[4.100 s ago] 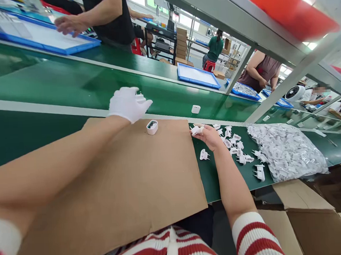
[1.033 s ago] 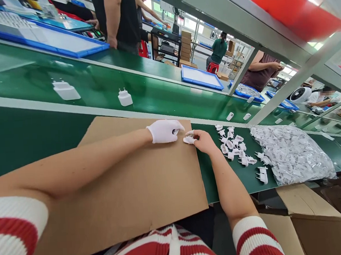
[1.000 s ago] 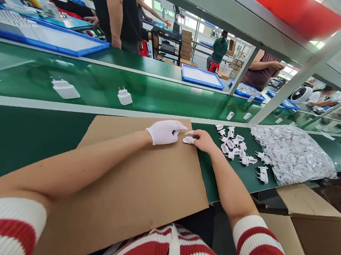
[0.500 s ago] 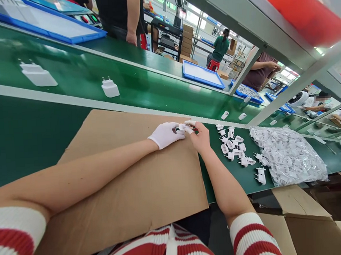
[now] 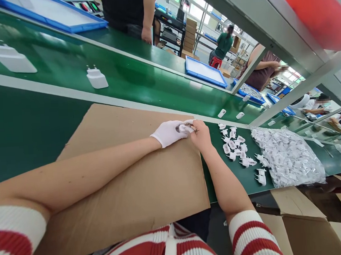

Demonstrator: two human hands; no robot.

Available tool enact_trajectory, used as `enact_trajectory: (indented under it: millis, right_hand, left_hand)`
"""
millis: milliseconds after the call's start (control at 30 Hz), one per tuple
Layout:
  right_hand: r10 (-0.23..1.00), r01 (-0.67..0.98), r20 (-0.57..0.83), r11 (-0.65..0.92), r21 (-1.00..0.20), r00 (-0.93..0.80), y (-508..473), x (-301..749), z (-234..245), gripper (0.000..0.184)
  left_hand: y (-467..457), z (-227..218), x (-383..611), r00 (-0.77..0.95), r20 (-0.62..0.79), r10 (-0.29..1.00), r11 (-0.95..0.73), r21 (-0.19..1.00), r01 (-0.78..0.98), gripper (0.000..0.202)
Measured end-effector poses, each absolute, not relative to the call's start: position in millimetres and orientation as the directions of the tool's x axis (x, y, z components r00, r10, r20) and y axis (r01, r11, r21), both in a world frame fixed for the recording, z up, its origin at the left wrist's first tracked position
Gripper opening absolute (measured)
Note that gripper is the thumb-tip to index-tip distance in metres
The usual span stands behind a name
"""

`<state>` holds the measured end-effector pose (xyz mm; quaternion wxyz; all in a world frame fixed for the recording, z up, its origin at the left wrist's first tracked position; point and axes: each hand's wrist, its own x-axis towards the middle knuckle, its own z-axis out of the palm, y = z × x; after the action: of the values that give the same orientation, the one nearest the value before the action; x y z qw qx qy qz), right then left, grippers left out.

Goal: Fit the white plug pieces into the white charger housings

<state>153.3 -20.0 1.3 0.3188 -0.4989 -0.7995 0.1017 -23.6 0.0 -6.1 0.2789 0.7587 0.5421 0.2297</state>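
Note:
My left hand (image 5: 167, 134), in a white glove, is closed around one end of a small white plug charger (image 5: 185, 129) above the cardboard sheet. My right hand (image 5: 202, 136), with white coverings on some fingertips, pinches the other end of it. The hands meet near the sheet's far right corner, and fingers hide much of the charger. Just right of my right hand lies a loose group of white plug pieces (image 5: 232, 144) with pins, on the green table.
The cardboard sheet (image 5: 133, 183) lies under my forearms. A clear bag of white parts (image 5: 288, 157) sits at the right. Beyond a pale rail, white chargers (image 5: 97, 78) lie on the green conveyor (image 5: 145, 90). A metal post (image 5: 284, 101) slants at the right; open cartons (image 5: 306, 227) stand below.
My right fingers have closed in on the charger, and the two hands are tighter together. Chargers on the conveyor have shifted left. The view has turned slightly.

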Motion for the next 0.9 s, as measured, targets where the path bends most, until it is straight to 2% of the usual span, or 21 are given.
enact_trajectory:
  millis: [167,300,400,600,700,833,900]
  right_hand:
    - [0.886,0.789,0.375,0.428,-0.440,-0.271,-17.1,149.4,1.2,0.032]
    - [0.915,0.837,0.335,0.358,-0.414,-0.225,-20.4,143.5,3.0,0.034]
    - [0.928,0.843,0.310,0.329,-0.425,-0.206,-23.9,141.0,7.0,0.037]
    - [0.944,0.830,0.280,0.294,-0.473,-0.175,-28.3,138.1,11.6,0.040]
    - [0.944,0.801,0.284,0.297,-0.520,-0.166,-26.4,137.0,6.7,0.040]
    - [0.954,0.721,0.281,0.269,-0.639,-0.106,-16.1,153.1,-0.8,0.031]
    - [0.949,0.787,0.315,0.202,-0.582,-0.010,-10.3,172.2,-2.2,0.041]
  left_hand:
    - [-1.2,-10.8,-24.6,0.317,0.088,0.944,-0.286,0.695,0.659,0.044]
    - [-4.4,-17.5,-26.8,0.341,0.153,0.927,-0.369,0.526,0.767,0.040]
    - [-5.5,-16.6,-28.9,0.340,0.143,0.930,-0.368,0.399,0.840,0.042]
    - [0.2,-10.1,-30.0,0.363,0.071,0.929,-0.365,0.333,0.870,0.045]
    - [5.1,-10.8,-31.1,0.390,0.076,0.917,-0.391,0.352,0.850,0.044]
    - [24.1,-12.0,-35.6,0.466,0.019,0.884,-0.416,0.483,0.770,0.037]
    - [44.2,-9.7,-40.3,0.413,0.016,0.910,-0.359,0.528,0.770,0.035]
